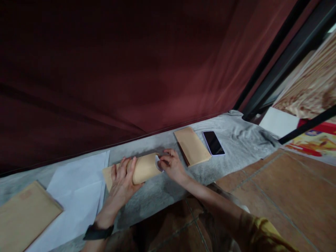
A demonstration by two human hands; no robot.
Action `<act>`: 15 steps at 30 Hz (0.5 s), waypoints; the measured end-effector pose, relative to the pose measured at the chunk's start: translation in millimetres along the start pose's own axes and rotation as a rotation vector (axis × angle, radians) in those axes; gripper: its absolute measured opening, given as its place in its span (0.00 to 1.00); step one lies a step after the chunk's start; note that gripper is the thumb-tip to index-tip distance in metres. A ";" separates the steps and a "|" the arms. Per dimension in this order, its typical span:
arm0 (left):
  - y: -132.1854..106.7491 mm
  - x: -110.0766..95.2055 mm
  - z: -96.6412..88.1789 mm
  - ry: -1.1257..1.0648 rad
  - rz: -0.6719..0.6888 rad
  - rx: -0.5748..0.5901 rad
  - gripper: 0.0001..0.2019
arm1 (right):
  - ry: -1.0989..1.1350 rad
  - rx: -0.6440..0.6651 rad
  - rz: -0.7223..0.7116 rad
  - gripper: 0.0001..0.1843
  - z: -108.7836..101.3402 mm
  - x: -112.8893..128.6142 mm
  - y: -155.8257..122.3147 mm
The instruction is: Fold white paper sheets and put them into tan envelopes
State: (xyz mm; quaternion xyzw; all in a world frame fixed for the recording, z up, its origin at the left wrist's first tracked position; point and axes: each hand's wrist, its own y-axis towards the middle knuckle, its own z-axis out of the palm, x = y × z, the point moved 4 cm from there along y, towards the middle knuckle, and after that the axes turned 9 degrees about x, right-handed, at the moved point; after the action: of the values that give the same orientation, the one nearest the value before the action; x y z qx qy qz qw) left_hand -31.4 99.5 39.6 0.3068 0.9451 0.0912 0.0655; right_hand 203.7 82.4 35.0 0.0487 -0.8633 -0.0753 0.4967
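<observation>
A brown paper envelope (145,167) lies across the grey cloth in front of me, slightly bulged. My left hand (123,180) holds it down near its left end, fingers across its top and thumb along the near edge. White paper (158,163) shows at the envelope's right-hand opening. There my right hand (172,165) pinches the paper with bent fingers. How far the paper reaches inside is hidden. A dark band sits on my left wrist.
A grey cloth (147,208) covers the narrow surface. Right of my hands lie folded brown envelopes (193,146) and a phone (214,142). White sheets (76,196) and a stack of brown envelopes (28,213) lie left. A dark red curtain (147,77) hangs behind.
</observation>
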 end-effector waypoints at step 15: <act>0.4 -3.5 0.8 -0.027 0.042 -0.020 0.50 | -0.003 0.029 0.021 0.10 7.8 -0.8 2.6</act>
State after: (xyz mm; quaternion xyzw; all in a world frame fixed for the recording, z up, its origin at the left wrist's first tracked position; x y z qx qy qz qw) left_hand -28.2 97.9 39.1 0.3269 0.9366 0.0980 0.0793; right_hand 197.3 85.7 30.9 0.0466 -0.8655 -0.0573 0.4955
